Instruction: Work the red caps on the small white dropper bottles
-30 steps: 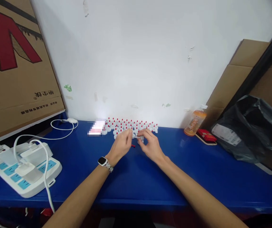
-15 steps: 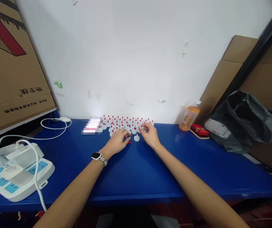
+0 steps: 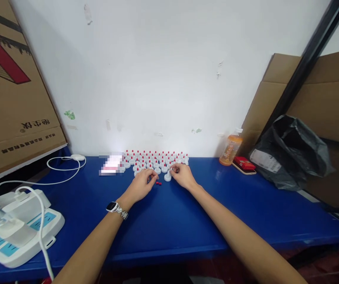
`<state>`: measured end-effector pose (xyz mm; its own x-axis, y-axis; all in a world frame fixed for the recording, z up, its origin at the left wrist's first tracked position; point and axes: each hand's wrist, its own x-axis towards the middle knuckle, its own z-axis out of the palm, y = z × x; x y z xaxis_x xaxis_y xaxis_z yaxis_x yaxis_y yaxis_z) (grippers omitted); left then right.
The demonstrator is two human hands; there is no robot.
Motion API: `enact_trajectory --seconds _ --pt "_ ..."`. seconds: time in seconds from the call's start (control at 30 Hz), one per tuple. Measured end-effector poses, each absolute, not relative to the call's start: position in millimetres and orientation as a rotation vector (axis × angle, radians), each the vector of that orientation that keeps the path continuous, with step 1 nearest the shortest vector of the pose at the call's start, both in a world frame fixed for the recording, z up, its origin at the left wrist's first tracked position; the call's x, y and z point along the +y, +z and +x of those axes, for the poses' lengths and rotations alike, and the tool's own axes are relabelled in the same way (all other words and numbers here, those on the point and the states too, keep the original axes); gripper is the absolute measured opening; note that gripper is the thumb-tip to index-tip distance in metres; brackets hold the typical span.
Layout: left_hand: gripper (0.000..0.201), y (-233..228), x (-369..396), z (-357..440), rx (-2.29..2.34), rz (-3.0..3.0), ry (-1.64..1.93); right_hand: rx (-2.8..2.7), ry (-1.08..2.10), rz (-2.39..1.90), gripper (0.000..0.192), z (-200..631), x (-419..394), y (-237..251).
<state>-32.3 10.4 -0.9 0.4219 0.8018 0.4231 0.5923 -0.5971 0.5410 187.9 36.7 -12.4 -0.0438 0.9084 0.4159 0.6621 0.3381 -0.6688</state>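
Several white round bottle caps with red-tipped spouts [image 3: 148, 161] stand in close rows by the wall. In front of them sits a white spout cap [image 3: 167, 177] with no red tip visible. My right hand [image 3: 183, 176] has its thumb and index finger pinched at this cap's spout; the exact contact is partly hidden. Two small red tips [image 3: 158, 183] lie on the blue table, just right of my left fingertips. My left hand [image 3: 142, 185] rests palm down at the front of the rows, thumb and fingers apart, with nothing visible in it.
The blue table [image 3: 169, 221] carries a white power strip [image 3: 53, 225] with cables at left. A pixelated bright object [image 3: 112, 163] adjoins the caps. At right are an orange drink bottle [image 3: 231, 148], a red box [image 3: 244, 163] on a phone, and a dark plastic bag [image 3: 290, 146].
My right hand has come from the cap rows to the single white cap in front. My left hand has drawn back slightly, and two red tips now show beside it. The view has shifted slightly.
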Motion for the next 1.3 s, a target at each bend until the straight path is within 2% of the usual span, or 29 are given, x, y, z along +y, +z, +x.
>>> enact_trajectory --seconds 0.1,0.3,0.6,0.7,0.8,0.9,1.07,1.3 --pt "0.026 -2.1 11.4 -32.7 1.200 2.321 0.967 -1.750 0.289 -1.414 0.027 183.1 38.2 -2.5" --pt "0.026 -1.4 11.4 -35.1 1.207 2.312 0.992 -1.957 0.051 -1.612 0.016 166.8 56.8 14.4" --pt "0.025 1.4 9.3 -33.0 1.212 2.301 0.996 -1.996 0.052 -1.647 0.013 160.8 67.3 13.1" --pt "0.025 1.4 9.8 -33.0 1.215 2.277 1.016 -1.950 0.072 -1.528 0.010 160.2 67.6 16.0" --pt "0.024 4.6 7.5 -30.9 1.232 2.197 1.075 -1.895 0.164 -1.230 0.008 163.2 53.6 20.6" --pt "0.024 9.0 1.5 -24.8 1.255 2.146 1.140 -1.905 0.325 -1.006 0.015 167.3 25.3 22.2" --pt "0.024 10.9 -9.3 -12.7 1.286 2.341 1.040 -1.942 0.343 -0.917 0.014 162.4 -14.1 14.2" --pt "0.028 15.7 -12.8 -10.5 1.338 2.773 0.981 -1.818 0.298 -0.910 0.018 150.8 -25.5 7.4"
